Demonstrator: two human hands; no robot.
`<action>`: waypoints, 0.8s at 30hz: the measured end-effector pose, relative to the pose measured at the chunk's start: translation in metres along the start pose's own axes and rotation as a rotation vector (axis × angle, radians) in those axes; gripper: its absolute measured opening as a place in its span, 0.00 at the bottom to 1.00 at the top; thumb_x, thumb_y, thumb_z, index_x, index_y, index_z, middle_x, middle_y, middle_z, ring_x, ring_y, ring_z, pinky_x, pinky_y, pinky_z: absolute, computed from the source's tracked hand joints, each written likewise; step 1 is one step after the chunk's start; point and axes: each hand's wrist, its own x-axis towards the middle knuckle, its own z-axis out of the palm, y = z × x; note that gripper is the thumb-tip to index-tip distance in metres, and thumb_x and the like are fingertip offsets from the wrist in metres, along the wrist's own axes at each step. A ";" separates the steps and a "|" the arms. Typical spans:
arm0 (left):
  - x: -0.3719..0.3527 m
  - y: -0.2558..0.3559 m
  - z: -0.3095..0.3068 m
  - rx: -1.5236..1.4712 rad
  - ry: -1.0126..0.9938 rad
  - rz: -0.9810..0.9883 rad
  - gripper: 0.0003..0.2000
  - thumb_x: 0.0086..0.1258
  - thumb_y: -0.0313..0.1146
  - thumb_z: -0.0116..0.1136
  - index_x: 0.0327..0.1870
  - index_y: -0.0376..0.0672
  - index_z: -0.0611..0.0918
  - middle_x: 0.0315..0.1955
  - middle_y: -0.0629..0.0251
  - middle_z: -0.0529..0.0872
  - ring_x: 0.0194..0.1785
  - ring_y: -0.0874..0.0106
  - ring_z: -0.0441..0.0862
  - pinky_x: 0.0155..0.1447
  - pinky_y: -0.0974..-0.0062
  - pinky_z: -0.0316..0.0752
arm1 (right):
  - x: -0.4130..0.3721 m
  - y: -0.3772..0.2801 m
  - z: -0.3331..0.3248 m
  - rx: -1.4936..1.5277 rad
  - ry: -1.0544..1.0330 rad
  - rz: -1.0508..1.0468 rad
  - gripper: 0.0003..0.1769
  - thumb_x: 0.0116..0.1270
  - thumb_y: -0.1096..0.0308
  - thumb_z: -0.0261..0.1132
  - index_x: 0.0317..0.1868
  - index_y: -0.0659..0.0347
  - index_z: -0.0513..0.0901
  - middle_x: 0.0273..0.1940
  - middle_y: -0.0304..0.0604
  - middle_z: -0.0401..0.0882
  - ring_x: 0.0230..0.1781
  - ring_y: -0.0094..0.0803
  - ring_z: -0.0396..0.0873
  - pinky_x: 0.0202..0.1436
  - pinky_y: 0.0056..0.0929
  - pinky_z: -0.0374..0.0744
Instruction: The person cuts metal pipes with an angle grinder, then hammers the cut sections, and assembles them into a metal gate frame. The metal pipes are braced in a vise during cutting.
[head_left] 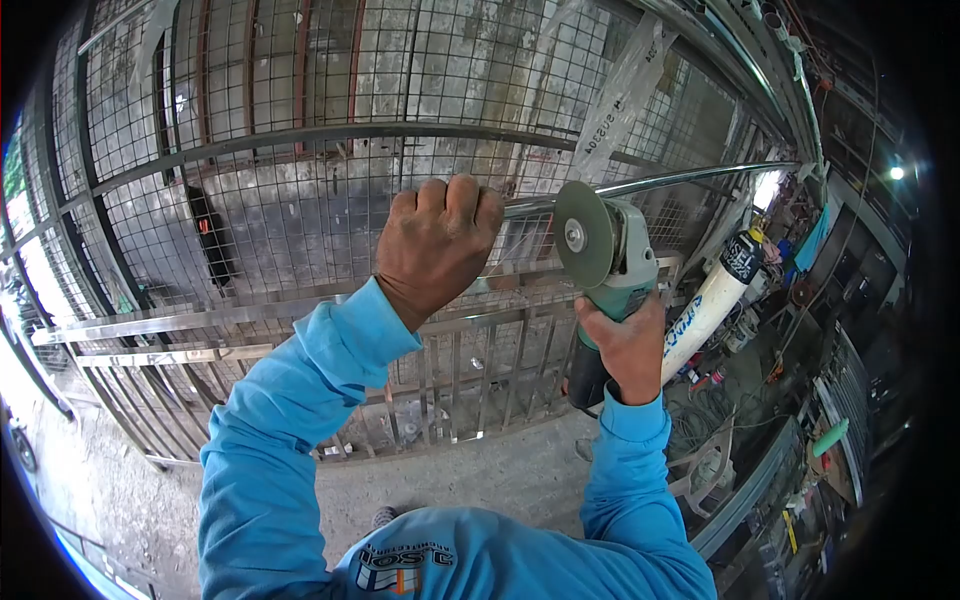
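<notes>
Steel tube (700, 178) slants across. L hand (435, 250) fist wrapped round tube, fingers pressed together. R hand (625, 345) fingers curled round grinder (622, 272); disc (583, 233) just beside tube, near L hand. Prob best: brace firm, light pressure, knuckles clear.

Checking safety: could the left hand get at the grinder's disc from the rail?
Probably yes: the left hand grips the rail close beside the disc of the grinder in the right hand; only bare rail lies between.
</notes>
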 end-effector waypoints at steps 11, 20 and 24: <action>0.023 -0.016 -0.007 0.059 0.111 0.031 0.07 0.62 0.32 0.61 0.40 0.48 0.81 0.33 0.70 0.76 0.32 0.75 0.78 0.31 0.72 0.75 | 0.012 -0.016 0.002 -0.024 0.024 -0.055 0.26 0.54 0.68 0.74 0.52 0.69 0.77 0.42 0.48 0.85 0.40 0.36 0.84 0.46 0.34 0.81; 0.083 -0.106 -0.016 -0.098 -0.085 0.102 0.13 0.69 0.32 0.57 0.53 0.49 0.85 0.47 0.60 0.86 0.42 0.59 0.86 0.41 0.61 0.81 | 0.007 -0.027 -0.033 0.017 0.237 -0.081 0.26 0.55 0.59 0.75 0.51 0.66 0.80 0.40 0.46 0.86 0.39 0.37 0.84 0.45 0.36 0.80; 0.157 -0.206 0.022 -0.132 -0.378 0.320 0.12 0.76 0.40 0.52 0.52 0.51 0.84 0.47 0.58 0.80 0.44 0.60 0.79 0.43 0.64 0.76 | -0.019 -0.018 -0.065 0.056 0.288 0.225 0.29 0.52 0.62 0.75 0.53 0.66 0.79 0.42 0.44 0.85 0.41 0.29 0.81 0.47 0.32 0.79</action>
